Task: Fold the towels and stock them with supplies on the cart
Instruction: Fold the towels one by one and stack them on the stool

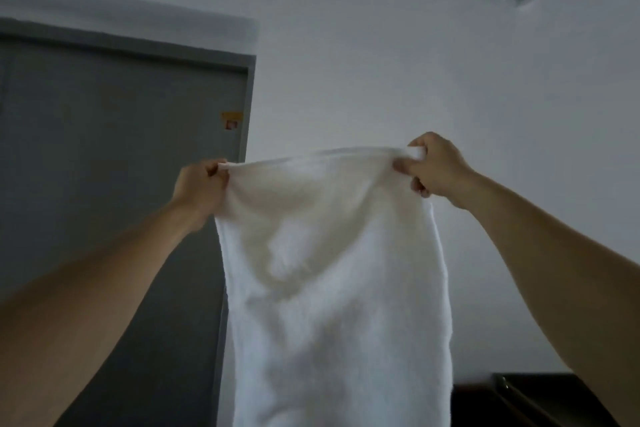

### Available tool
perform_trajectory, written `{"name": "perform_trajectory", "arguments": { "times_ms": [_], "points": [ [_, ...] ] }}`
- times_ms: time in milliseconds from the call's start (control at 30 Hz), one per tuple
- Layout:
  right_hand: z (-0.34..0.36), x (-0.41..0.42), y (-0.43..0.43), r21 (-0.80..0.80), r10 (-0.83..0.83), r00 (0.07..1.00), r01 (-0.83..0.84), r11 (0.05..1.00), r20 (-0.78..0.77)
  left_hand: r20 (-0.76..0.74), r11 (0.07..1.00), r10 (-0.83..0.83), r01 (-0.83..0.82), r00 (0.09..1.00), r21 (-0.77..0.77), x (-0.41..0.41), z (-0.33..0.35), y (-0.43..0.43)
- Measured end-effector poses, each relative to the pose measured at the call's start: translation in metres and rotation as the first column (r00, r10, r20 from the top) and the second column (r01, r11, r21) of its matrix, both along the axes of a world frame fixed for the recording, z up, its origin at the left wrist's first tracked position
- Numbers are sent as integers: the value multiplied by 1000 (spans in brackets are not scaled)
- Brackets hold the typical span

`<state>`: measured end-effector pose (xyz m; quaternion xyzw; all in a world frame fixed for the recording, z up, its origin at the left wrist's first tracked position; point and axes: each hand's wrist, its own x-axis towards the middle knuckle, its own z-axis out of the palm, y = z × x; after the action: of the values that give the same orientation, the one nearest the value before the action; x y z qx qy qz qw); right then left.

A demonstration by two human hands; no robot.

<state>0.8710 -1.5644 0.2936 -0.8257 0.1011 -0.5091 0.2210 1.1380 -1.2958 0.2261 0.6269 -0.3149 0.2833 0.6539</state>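
- Holding a white terry-cloth towel (332, 288) up at arm's length, the person has it stretched between both hands so that it hangs straight down in front of a pale wall (415, 62).
- The left hand (199, 185) has its fingers curled tight round the towel's upper left corner, pinching the bunched cloth.
- The right hand (434, 166) grips the upper right corner the same way, with a knot of fabric gathered between thumb and fingers.
- The top edge runs nearly taut between the two grips, sagging slightly; the lower end drops out of view at the bottom.
- A grey door (121, 166) with a small orange sticker (231, 121) stands behind on the left, and a dark piece of furniture (519, 399) shows at lower right; whether that is the cart cannot be told.
- Judging progress: the towel looks fully opened and not yet folded, so this seems an early step, with the first fold still to come.
- No folded stack, supplies or stocked shelf appear, so the stocking appears still ahead.
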Motion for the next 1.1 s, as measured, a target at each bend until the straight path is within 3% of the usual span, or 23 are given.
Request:
{"name": "perform_trajectory", "arguments": {
  "times_ms": [67,200,300,400,467,567,733,800,867,933,1000,1100],
  "points": [
    [1,2,4,-9,-30,999,29,1000,-32,-61,999,-38,40,997,26,2,2,1],
    [6,-7,17,101,-67,979,48,994,191,-56,1000,-13,13,998,-12,-9,-3,-4],
    [10,-13,24,47,-224,975,223,974,12,-3,994,87,-87,996,-64,-27,2,-10],
    [18,-35,24,31,-262,963,264,964,-67,56,990,102,-96,993,-103,-34,6,-11],
    [16,-49,24,39,-254,965,257,966,-67,97,989,17,-3,995,-146,-39,12,-12],
    [1,-57,22,212,-163,980,185,960,-114,93,961,-251,260,963,-93,-46,14,-11],
    [-20,-54,18,373,-31,998,46,927,-48,-260,857,-466,504,846,105,-18,0,-7],
    [-25,-54,15,431,97,995,-92,898,9,-333,792,-548,604,767,88,-1,-6,-2],
    [-31,-57,14,505,270,962,-219,835,-28,-366,752,-600,657,712,47,8,-13,2],
    [-35,-63,12,539,398,908,-270,798,-134,-350,774,-587,633,730,22,14,-17,4],
    [-30,-65,13,495,342,924,-218,841,-174,-279,820,-555,571,784,-28,16,-14,1],
    [-16,-54,20,332,80,991,-110,937,104,-119,910,-402,383,908,-156,7,7,-10]
  ]
}}
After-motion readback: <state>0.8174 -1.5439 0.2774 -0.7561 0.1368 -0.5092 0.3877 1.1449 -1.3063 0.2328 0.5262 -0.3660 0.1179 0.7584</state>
